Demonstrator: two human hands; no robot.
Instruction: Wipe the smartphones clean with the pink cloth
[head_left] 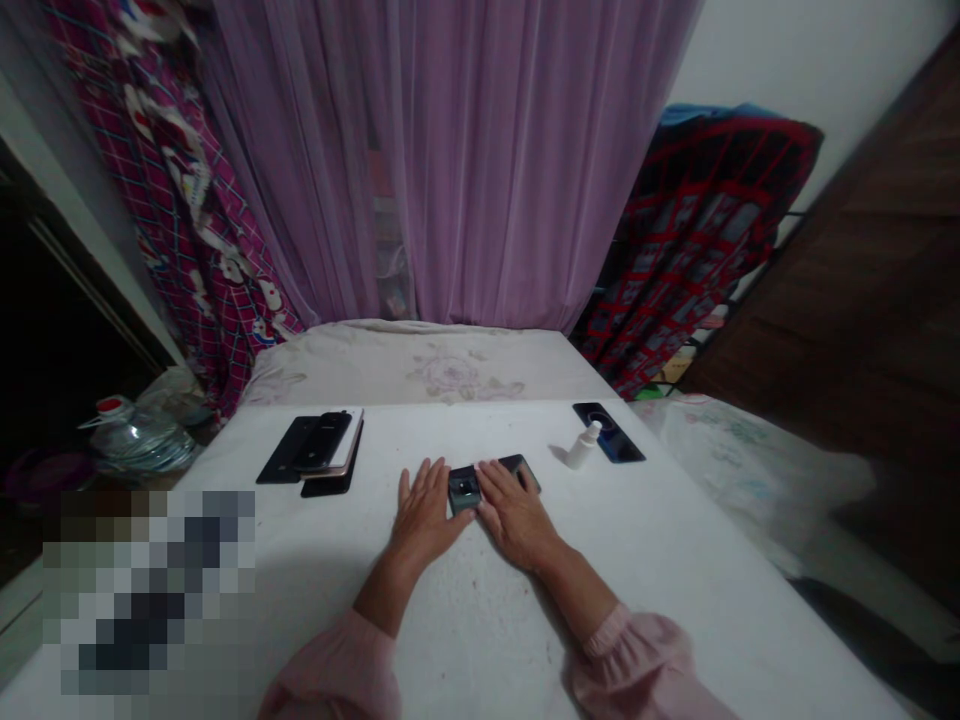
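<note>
A dark phone-like device (465,487) lies flat across the middle of the white table, partly covered by my hands. My left hand (426,512) rests at its left end, fingers extended and palm down. Over its right part lies my right hand (516,512), also flat with fingers stretched out. The device's right end shows beyond my right fingers. A small white bottle (583,445) stands to the right, beside a dark blue phone (611,434) lying flat. On the left, a black phone (324,441) rests on a pile of other flat devices.
The white table (450,620) has a floral cloth (450,370) at its far end. Purple curtains (510,170) hang behind it. A large water bottle (139,440) is beyond the left edge. A blurred, pixelated patch covers the lower left.
</note>
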